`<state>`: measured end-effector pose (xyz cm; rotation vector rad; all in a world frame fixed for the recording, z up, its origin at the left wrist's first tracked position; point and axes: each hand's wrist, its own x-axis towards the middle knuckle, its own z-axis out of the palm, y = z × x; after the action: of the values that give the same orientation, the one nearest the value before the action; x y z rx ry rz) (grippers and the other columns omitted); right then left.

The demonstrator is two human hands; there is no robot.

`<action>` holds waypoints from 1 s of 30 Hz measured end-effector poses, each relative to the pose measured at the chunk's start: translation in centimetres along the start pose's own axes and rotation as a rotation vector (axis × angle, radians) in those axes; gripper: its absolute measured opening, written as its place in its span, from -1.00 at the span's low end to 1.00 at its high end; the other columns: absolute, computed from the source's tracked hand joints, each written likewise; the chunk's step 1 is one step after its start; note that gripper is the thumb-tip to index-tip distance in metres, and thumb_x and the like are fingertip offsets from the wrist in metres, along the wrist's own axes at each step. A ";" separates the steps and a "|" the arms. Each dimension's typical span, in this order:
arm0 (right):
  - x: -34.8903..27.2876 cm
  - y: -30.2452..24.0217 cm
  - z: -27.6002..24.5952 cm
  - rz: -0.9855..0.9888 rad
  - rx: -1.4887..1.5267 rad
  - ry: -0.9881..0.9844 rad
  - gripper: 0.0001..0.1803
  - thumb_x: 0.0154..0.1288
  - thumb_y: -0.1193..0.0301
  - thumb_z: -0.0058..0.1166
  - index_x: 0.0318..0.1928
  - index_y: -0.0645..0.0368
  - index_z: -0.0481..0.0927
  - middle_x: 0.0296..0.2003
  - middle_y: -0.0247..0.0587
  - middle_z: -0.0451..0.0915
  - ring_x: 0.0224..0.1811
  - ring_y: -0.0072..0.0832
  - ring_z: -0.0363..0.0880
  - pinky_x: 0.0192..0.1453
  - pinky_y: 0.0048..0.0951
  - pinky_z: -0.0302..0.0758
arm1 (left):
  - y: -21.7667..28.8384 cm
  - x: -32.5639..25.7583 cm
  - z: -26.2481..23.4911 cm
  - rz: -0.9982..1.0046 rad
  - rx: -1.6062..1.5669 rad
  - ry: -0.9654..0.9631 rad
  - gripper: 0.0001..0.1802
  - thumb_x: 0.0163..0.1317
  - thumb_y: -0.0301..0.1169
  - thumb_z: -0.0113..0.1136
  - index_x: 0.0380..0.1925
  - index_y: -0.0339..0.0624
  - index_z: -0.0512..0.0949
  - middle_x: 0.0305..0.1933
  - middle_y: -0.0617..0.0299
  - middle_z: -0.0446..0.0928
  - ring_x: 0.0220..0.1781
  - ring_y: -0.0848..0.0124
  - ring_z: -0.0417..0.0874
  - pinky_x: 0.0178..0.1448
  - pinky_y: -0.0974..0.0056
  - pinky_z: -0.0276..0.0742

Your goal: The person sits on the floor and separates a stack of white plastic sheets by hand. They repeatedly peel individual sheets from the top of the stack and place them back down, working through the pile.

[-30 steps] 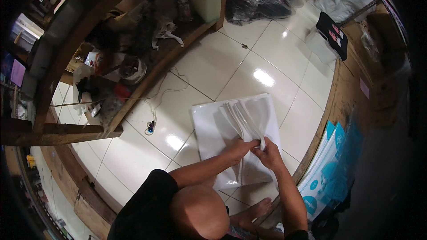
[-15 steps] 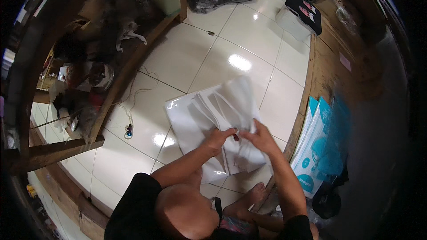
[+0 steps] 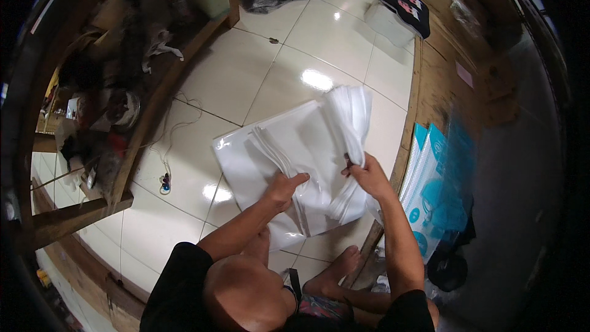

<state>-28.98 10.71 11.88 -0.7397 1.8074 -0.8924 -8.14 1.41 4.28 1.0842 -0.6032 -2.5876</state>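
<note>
A stack of glossy white plastic sheets (image 3: 239,160), perhaps flat bags, lies on the floor before me. My left hand (image 3: 284,191) is closed around a folded bundle of thin white sheets (image 3: 270,149) on top of the stack, its thumb stretched to the right. To the right, my right hand (image 3: 367,176) grips a gathered bunch of white sheets (image 3: 350,117), which fans out at its far end. The two bundles are apart, with a smooth white sheet showing between them. Below the right hand, the lower ends of its bunch rest on the stack.
Teal-and-white packages (image 3: 430,178) lie at the right beside a wooden board edge (image 3: 402,154). A cluttered wooden shelf (image 3: 184,61) stands at the left. Thin cords (image 3: 166,160) lie on the tiles. A pale box with a black cloth (image 3: 402,6) is at the far right.
My hands were close together over the sheets; now they are apart. The right hand has moved right with its bunch, the left slightly left. The whole view has shifted a little.
</note>
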 end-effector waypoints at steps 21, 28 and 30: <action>-0.4 -1.2 6.4 -0.170 -0.399 -0.093 -0.41 0.09 0.20 0.33 0.06 0.28 0.49 -0.12 0.07 0.61 -0.09 -0.12 0.60 0.02 -0.24 0.49 | 0.4 0.7 0.7 -0.072 0.058 -0.025 -0.50 0.19 -0.46 0.20 0.10 -0.47 0.36 0.02 -0.01 0.52 -0.02 0.19 0.62 0.09 0.15 0.59; -0.1 0.5 4.1 -0.051 -0.253 0.001 -0.59 0.24 0.47 0.05 0.10 0.32 0.46 -0.17 -0.12 0.63 -0.14 -0.49 0.56 0.01 -0.42 0.48 | 0.2 0.0 -0.8 -0.125 -0.313 -0.040 -0.62 0.18 -0.48 0.18 -0.02 -0.44 0.45 -0.13 0.04 0.56 -0.09 0.21 0.64 0.04 0.16 0.60; 0.0 0.7 2.0 -0.099 -0.167 0.016 -0.60 0.26 0.47 0.05 0.11 0.33 0.45 -0.15 -0.14 0.63 -0.13 -0.49 0.56 0.01 -0.42 0.49 | -0.1 0.1 -1.5 -0.101 -0.189 -0.088 -0.63 0.18 -0.48 0.18 -0.02 -0.45 0.45 -0.16 0.03 0.57 -0.13 0.22 0.64 0.02 0.17 0.60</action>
<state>-27.21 10.61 10.70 -0.9376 1.8891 -0.8192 -7.11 1.08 3.25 0.9671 -0.3217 -2.7249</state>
